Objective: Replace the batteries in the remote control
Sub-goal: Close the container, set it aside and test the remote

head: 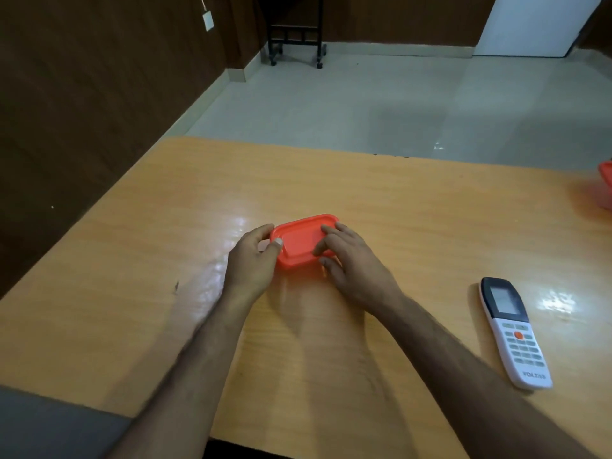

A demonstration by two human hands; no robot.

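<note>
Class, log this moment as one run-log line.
left hand: grips orange box | right hand: fingers on lid | remote: untouched on table

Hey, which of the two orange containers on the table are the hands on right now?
The orange container at the table's middle: the left hand grips its left end, the right hand rests on its lid. The other container, at the right edge, is untouched.
</note>
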